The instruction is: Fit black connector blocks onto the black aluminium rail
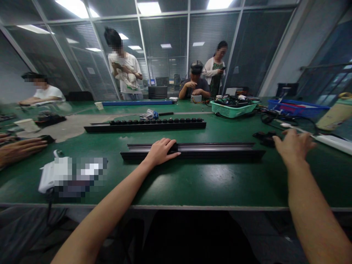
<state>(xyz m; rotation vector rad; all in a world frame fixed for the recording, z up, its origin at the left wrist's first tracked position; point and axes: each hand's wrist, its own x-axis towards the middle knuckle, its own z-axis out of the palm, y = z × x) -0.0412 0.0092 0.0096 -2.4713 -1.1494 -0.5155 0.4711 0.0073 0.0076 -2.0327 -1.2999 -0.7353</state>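
A long empty black rail lies across the green table in front of me. My left hand rests on the rail's left part, fingers curled over a small black piece seated in the channel. My right hand hovers to the right of the rail's end, fingers spread and smeared by motion, close to a few small black parts on the table. It holds nothing that I can see.
A second black rail filled with black sockets lies further back. A green basket of cables, a blue tray and a beige bottle stand at right. Another person's hand rests at left. Several people are at the far side.
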